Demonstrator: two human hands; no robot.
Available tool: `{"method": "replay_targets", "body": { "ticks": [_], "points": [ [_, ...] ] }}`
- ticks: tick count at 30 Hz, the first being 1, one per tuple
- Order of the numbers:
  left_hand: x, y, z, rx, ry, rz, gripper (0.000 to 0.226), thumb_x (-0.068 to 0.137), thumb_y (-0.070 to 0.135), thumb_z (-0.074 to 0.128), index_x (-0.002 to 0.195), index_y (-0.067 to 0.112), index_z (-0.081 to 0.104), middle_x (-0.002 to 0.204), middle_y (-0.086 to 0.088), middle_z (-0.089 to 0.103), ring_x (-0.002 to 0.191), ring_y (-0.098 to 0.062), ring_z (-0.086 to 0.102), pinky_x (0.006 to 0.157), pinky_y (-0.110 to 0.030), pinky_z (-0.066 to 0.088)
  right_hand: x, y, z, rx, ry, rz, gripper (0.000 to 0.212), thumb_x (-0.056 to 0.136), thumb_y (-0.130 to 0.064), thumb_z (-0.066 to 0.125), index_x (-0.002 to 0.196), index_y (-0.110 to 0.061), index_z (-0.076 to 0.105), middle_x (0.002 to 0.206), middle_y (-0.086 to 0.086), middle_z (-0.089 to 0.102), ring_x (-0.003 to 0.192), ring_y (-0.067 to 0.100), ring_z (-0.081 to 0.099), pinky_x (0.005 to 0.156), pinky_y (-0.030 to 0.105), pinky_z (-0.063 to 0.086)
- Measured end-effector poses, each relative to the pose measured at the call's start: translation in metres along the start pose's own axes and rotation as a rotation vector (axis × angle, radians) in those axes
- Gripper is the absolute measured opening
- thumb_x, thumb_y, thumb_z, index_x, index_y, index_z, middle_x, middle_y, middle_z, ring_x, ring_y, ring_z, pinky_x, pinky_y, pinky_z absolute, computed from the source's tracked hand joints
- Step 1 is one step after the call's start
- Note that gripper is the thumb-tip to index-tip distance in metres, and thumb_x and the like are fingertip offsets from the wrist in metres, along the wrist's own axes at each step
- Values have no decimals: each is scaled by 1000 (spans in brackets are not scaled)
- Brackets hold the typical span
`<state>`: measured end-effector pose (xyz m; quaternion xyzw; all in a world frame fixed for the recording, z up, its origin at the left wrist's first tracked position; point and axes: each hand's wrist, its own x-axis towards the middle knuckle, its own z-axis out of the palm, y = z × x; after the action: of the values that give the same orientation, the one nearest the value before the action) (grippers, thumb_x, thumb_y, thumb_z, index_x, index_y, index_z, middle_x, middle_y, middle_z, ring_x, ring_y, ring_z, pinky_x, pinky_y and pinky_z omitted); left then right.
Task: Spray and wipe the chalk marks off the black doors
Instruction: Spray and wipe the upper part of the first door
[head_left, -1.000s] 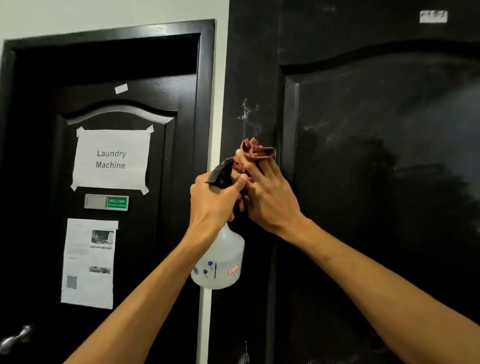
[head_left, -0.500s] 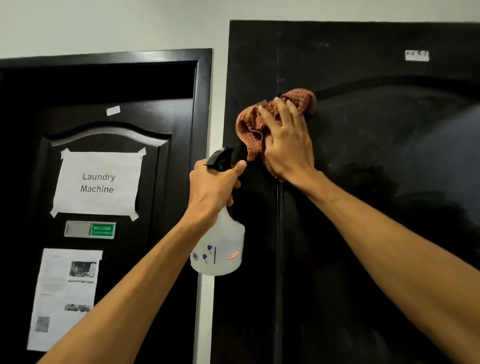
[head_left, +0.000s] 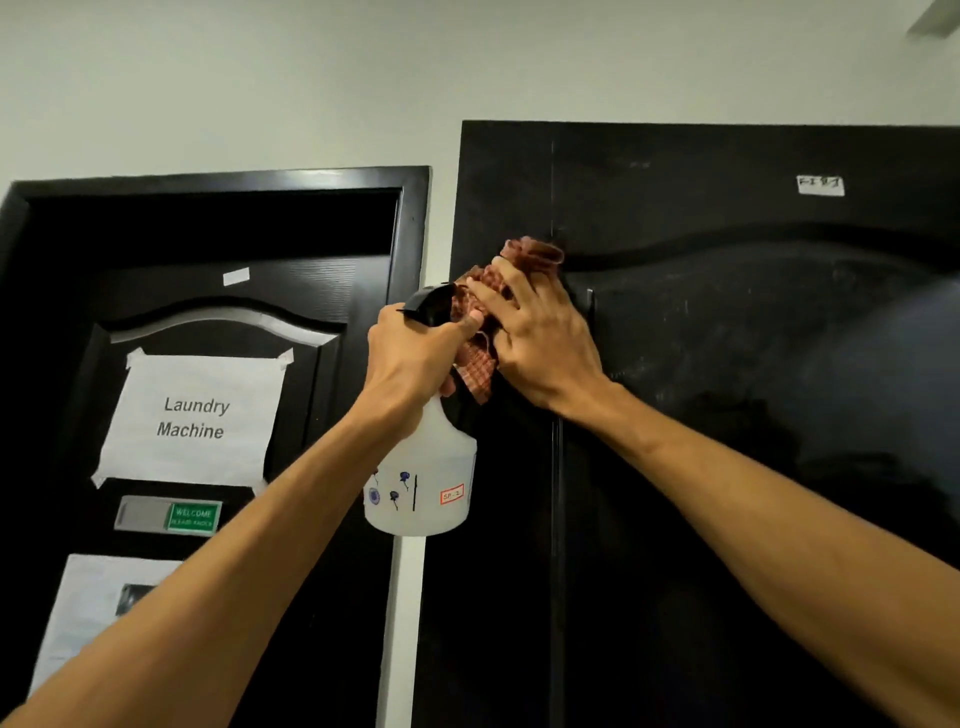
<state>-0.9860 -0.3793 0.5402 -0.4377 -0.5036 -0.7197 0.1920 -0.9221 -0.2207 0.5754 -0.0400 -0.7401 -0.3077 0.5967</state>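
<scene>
Closest to you, your left hand (head_left: 410, 358) has its fingers wrapped round the neck of the white spray bottle (head_left: 421, 483), thumb up by the black trigger head. The bottle hangs upright below the fist, in front of the strip of wall between the two frames. Whether a finger sits on the trigger, can't tell. Just beside it your right hand (head_left: 545, 348) lies with fingers spread and fairly straight, pressing the bunched red checked cloth (head_left: 530, 254) flat against the right door (head_left: 727, 467), at the seam where the frame meets the upper left corner of the raised panel. Judging progress: you look mid-wipe on this door. The patch around the cloth reads dark and clean, but faint pale chalk smears (head_left: 675, 322) show on the panel to the right of your hand, so that area likely needs more passes, maybe another spray. A small white label (head_left: 821, 185) sits high on the same door. Further off, the left door (head_left: 218, 280) carries the Laundry Machine sign (head_left: 192, 418) and other papers. No chalk is clearly visible there, too dark to be sure.
</scene>
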Motion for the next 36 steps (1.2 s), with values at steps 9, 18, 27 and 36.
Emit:
{"method": "replay_targets", "body": {
  "ticks": [9, 18, 27, 36],
  "points": [
    [43, 37, 7, -13, 3, 6, 7, 96, 18, 72, 94, 12, 70, 73, -5, 67, 48, -12, 55, 40, -22, 43, 40, 6, 2, -9, 71, 27, 61, 91, -20, 39, 151, -19, 49, 158, 15, 39, 148, 36, 31, 124, 53, 25],
    [74, 52, 5, -48, -34, 18, 29, 93, 26, 80, 108, 3, 74, 81, -14, 74, 45, -8, 60, 39, -19, 43, 130, 19, -8, -16, -38, 27, 58, 96, -40, 43, 153, -30, 42, 162, 5, 31, 148, 32, 29, 120, 52, 32],
    [101, 76, 12, -24, -1, 59, 22, 91, 25, 82, 96, 6, 74, 77, -8, 73, 50, -9, 62, 42, -20, 47, 159, 49, -15, -25, -38, 62, 59, 98, -30, 39, 158, -31, 36, 165, 5, 28, 151, 31, 25, 126, 49, 18],
    [99, 100, 50, -33, -49, 61, 15, 92, 19, 80, 100, 8, 74, 89, -12, 76, 66, -16, 71, 58, -33, 63, 116, 99, -32, -6, 13, 92, 61, 96, -23, 44, 156, -30, 40, 164, 6, 30, 149, 32, 26, 126, 46, 19]
  ]
}}
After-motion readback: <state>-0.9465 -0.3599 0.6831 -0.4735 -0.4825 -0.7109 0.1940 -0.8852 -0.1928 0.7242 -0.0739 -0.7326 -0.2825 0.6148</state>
